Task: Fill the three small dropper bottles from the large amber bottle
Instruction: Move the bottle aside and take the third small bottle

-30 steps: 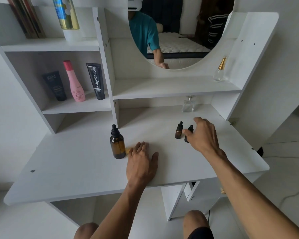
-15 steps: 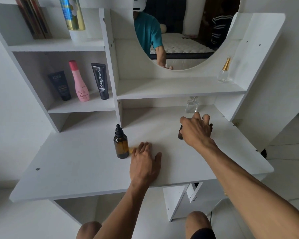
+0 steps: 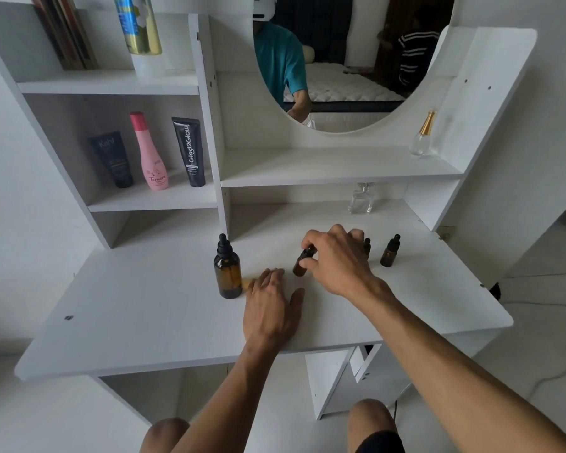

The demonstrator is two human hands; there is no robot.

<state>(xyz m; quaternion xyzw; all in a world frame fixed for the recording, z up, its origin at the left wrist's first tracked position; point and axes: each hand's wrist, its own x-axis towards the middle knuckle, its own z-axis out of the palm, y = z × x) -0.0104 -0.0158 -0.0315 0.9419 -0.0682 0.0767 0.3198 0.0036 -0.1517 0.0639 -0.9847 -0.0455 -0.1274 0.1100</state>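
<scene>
The large amber bottle (image 3: 227,273) with a black dropper cap stands upright on the white desk (image 3: 144,315), left of centre. My left hand (image 3: 270,305) lies flat on the desk just right of it, fingers straight. My right hand (image 3: 335,259) grips a small amber dropper bottle (image 3: 301,265) by its black cap, tilted, its base near the desk. A second small dropper bottle (image 3: 367,246) stands mostly hidden behind my right hand. The third small dropper bottle (image 3: 389,251) stands upright further right.
A clear glass perfume bottle (image 3: 361,199) sits at the back under the shelf. Another clear bottle with a gold cap (image 3: 422,135) stands on the upper shelf. Tubes and a pink bottle (image 3: 151,155) fill the left cubby. The upright divider (image 3: 221,204) ends just behind the large bottle.
My right hand has taken one small bottle from the group and carried it left toward my left hand. My left hand and the large bottle have stayed put.
</scene>
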